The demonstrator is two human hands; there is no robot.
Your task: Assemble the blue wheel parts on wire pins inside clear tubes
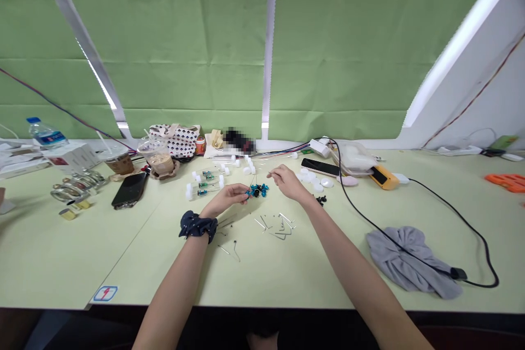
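Note:
My left hand (pixel 230 198), with a dark dotted scrunchie (pixel 198 227) at the wrist, pinches a small teal piece (pixel 248 193). Right beside its fingertips lies a cluster of small teal and black pieces (pixel 259 191). Over the far right side of that cluster hovers my right hand (pixel 286 180), its thumb and forefinger close together; anything between them is too small to make out. Behind my left hand lie transparent tubes with white caps (pixel 207 178), some with green or teal pieces inside. Nearer the front edge are scattered thin metal rods (pixel 283 227), several of them bent.
White round caps (pixel 318 180) and small black parts (pixel 321 200) sit to the right. A black cable (pixel 356 209) crosses a grey cloth (pixel 412 260). Phones (pixel 130 190), drink cups (pixel 159 161) and a yellow device (pixel 384 178) stand around the work area.

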